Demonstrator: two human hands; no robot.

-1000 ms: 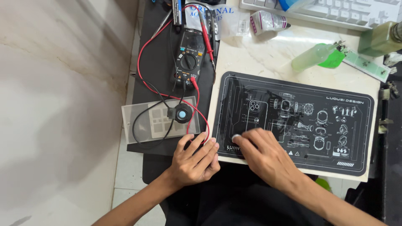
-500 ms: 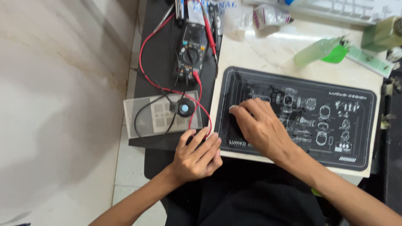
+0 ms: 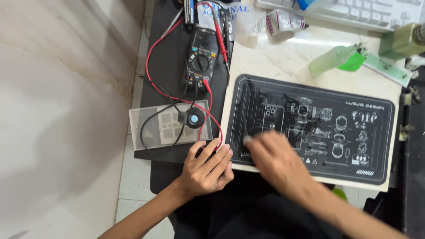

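The right hand has slid back toward the near-left corner of the black work mat, fingers flat, grasping nothing. Left hand rests curled beside it, apparently steadying the mat; smoothing seems underway.

clear plastic packet at top centre, white printed bag beside it — multimeter's dark screen
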